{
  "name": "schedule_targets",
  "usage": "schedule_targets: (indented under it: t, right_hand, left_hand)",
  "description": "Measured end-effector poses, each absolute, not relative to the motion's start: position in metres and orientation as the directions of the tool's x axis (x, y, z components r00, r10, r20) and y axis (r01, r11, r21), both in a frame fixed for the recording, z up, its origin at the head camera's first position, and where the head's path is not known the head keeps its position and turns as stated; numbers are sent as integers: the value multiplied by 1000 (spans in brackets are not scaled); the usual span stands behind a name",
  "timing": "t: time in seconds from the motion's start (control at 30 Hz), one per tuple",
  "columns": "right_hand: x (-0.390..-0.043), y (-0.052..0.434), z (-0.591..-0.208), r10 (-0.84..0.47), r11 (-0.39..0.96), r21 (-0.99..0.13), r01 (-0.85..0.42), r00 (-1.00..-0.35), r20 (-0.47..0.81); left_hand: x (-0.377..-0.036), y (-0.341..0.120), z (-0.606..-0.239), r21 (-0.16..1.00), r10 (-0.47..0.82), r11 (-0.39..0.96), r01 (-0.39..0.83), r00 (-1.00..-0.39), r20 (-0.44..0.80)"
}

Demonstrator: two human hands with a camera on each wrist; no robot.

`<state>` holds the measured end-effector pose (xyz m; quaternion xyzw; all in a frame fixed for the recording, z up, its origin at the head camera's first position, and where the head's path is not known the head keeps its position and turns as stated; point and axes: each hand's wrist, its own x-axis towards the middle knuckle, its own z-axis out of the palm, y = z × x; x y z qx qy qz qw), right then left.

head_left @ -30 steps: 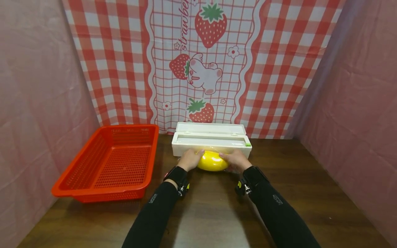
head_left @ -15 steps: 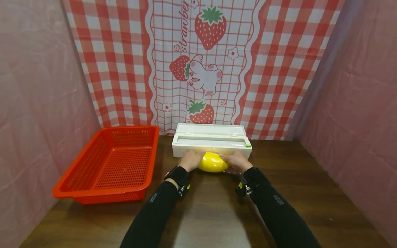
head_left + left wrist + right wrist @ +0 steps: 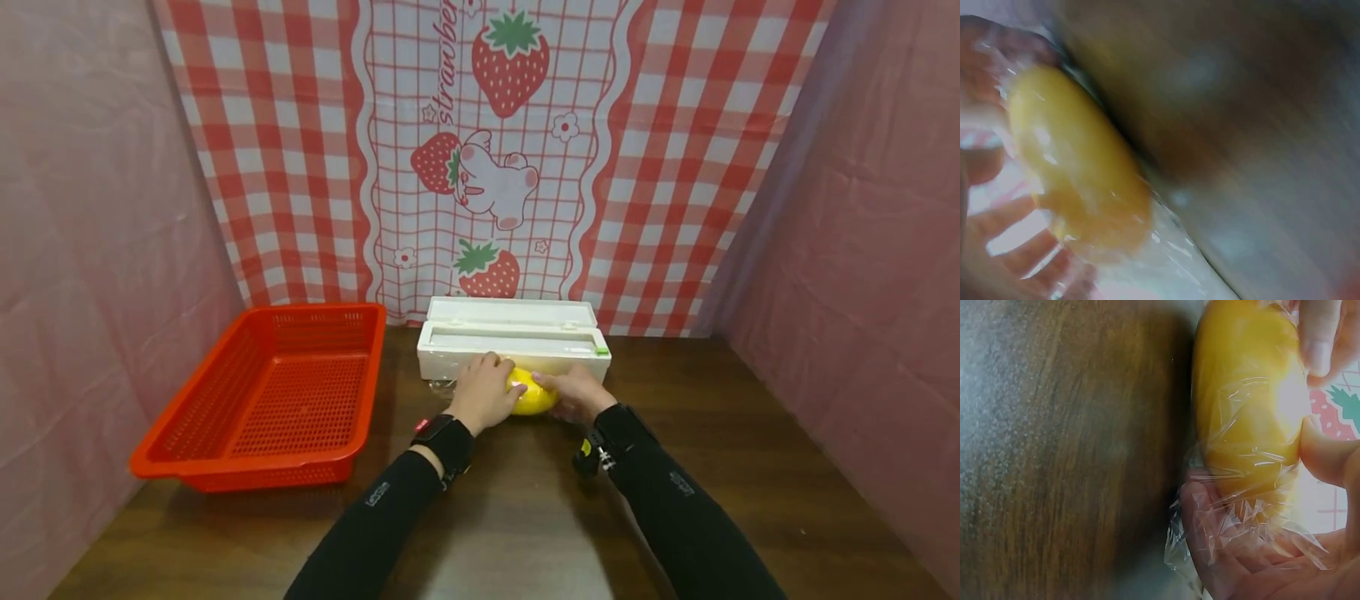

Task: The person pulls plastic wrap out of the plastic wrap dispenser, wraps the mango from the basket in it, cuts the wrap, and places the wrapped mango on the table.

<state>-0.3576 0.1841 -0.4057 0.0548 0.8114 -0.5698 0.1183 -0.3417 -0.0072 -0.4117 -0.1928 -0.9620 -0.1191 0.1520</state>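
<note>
A smooth yellow oval fruit (image 3: 534, 395), wrapped in clear cling film (image 3: 1254, 519), is between my hands close over the table. My right hand (image 3: 577, 392) grips its right end, thumb on the near side and fingers under the crumpled film. My left hand (image 3: 482, 393) covers the left end, thumb on the fruit and fingers over its far side. Loose film (image 3: 442, 387) sticks out left of that hand. The left wrist view is blurred; the film shines over the fruit (image 3: 1079, 156) there. Right behind stands a white cling film box (image 3: 435, 364), lid raised.
A green slider (image 3: 602, 352) sits at the right end of the box. At left on the wooden table (image 3: 510, 525) stands a red plastic basket (image 3: 367, 392). A strawberry-print checked curtain (image 3: 285, 167) hangs behind, with pink cloth walls at both sides.
My left hand has shifted right and turned over the fruit, covering more of its left end. The fruit has moved slightly right. My right hand keeps its grip, nearly in place.
</note>
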Motion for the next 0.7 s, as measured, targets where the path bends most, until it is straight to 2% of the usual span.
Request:
schedule_targets:
  t: [0.13, 0.3, 0.43, 0.53, 0.63, 0.7]
  right_hand:
    - [-360, 184, -407, -49, 329, -919, 215, -969, -244]
    - [-361, 189, -408, -121, 268, -947, 177, -969, -215]
    - [-357, 200, -401, -115, 447, -893, 49, -987, -112]
    - [-353, 212, -394, -41, 672, -739, -38, -999, 15]
    - [-351, 225, -388, 79, 782, -623, -9, -990, 113]
    - [-352, 233, -387, 176, 804, -593, 50, -972, 155]
  left_hand:
    - [-340, 1, -412, 137, 367, 898, 419, -882, 294]
    - [-341, 3, -414, 145, 351, 905, 399, -895, 275]
    - [-342, 3, -412, 156, 340, 909, 388, -903, 263]
    - [-341, 3, -411, 154, 328, 915, 373, -910, 254]
    - [-341, 3, -411, 161, 318, 918, 362, -916, 245]
    - [-342, 3, -412, 177, 314, 916, 360, -918, 241]
